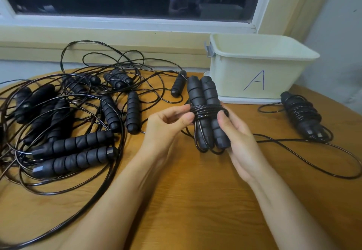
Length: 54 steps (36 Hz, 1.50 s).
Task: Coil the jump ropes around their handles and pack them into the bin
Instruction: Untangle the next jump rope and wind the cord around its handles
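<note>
Fingers (184, 119) of left hand (166, 126) and right hand (238, 132) grip jump rope (195, 93); bin (235, 77) contents unseen.

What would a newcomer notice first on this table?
Centre: the left hand and right hand hold a pair of black handles wound with cord. A tangled heap of loose jump ropes sprawls to their left; a cream bin marked A stands back right, a coiled rope beside it.

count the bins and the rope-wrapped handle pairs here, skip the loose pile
cream plastic bin marked A: 1
black foam handle pairs wrapped in black rope: 2 (held pair, pair right of the bin)
total: 3
</note>
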Available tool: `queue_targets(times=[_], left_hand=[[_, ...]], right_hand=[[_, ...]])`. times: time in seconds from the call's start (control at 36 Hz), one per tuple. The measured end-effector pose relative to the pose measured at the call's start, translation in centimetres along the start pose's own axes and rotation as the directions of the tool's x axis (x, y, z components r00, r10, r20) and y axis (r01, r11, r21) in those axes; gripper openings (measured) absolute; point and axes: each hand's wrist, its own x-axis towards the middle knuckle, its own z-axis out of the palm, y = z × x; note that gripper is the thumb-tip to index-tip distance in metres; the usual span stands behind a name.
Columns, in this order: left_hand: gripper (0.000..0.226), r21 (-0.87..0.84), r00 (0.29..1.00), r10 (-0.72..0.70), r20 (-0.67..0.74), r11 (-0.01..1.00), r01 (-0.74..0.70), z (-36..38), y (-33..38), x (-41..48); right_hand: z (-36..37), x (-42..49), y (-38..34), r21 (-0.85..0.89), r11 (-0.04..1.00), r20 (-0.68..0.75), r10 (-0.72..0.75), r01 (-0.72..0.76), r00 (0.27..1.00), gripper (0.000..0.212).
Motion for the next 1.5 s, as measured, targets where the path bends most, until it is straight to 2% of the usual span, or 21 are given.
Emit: queue_targets(times=[0.06,0.14,0.22,0.31,0.53,0.64,0.75,0.83,0.94,0.97,1.08,1.25,1.33,1.44,1.5], left_hand=[[0.037,-0.008,1.000,0.007,-0.010,1.000,-0.007,0.2,0.0,0.0],[0.036,-0.017,0.999,0.038,-0.014,0.999,-0.039,0.5,-0.1,-0.2],[0.035,-0.015,0.995,0.095,-0.031,0.995,-0.095,0.8,0.0,-0.4],[0.035,0.037,0.986,0.162,-0.049,0.986,-0.161,0.6,0.0,-0.5],[0.033,0.184,0.959,0.282,0.016,0.942,-0.280,-0.1,-0.1,-0.4],[0.031,0.184,0.942,0.332,0.051,0.924,-0.335,-0.1,-0.1,-0.4],[0.033,0.204,0.919,0.382,0.095,0.896,-0.394,-0.1,-0.4,-0.3],[0.035,0.232,0.894,0.433,0.117,0.863,-0.449,0.0,-0.8,-0.1],[0.040,0.268,0.871,0.473,0.131,0.829,-0.491,0.2,-1.4,0.0],[0.040,0.276,0.867,0.479,0.135,0.823,-0.497,0.2,-1.5,0.1],[0.036,0.309,0.859,0.492,0.143,0.802,-0.511,0.3,-1.7,0.1],[0.035,0.333,0.835,0.524,0.168,0.767,-0.549,-0.5,-1.4,0.4],[0.036,0.370,0.803,0.533,0.267,0.713,-0.596,-0.7,-1.3,0.6],[0.026,0.458,0.767,0.551,0.330,0.617,-0.640,-1.0,-1.2,0.8],[0.023,0.461,0.788,0.523,0.326,0.640,-0.615,-1.1,-1.0,0.7]], right_hand=[[0.1,0.1,0.4,-0.115,0.991,-0.107,-0.078,0.065,0.991,0.059],[0.0,0.1,0.7,-0.282,0.942,-0.195,-0.242,0.182,0.950,0.045],[0.1,-0.1,0.8,-0.384,0.888,-0.170,-0.337,0.253,0.926,0.038],[0.6,-0.2,1.2,-0.449,0.855,-0.115,-0.343,0.259,0.932,0.039],[0.8,-0.4,1.2,-0.518,0.830,-0.026,-0.256,0.206,0.966,0.085],[0.8,-0.5,0.9,-0.562,0.811,-0.046,-0.230,0.166,0.972,0.106],[0.7,-0.6,0.9,-0.615,0.779,-0.075,-0.212,0.122,0.974,0.117],[0.9,-0.7,0.8,-0.653,0.751,-0.097,-0.213,0.099,0.972,0.110],[0.9,-0.5,1.2,-0.596,0.794,-0.113,-0.232,0.121,0.966,0.078],[0.9,-0.4,1.3,-0.583,0.804,-0.117,-0.226,0.117,0.967,0.075],[0.7,-0.4,1.3,-0.571,0.814,-0.103,-0.200,0.107,0.974,0.088],[0.3,-0.2,1.5,-0.553,0.829,-0.087,-0.161,0.087,0.983,0.083],[0.1,0.0,1.5,-0.536,0.842,-0.104,-0.141,0.064,0.985,0.082],[-0.3,0.1,1.3,-0.529,0.847,-0.117,-0.132,0.051,0.984,0.081],[-0.3,0.2,1.2,-0.519,0.854,-0.129,-0.127,0.042,0.984,0.080]])
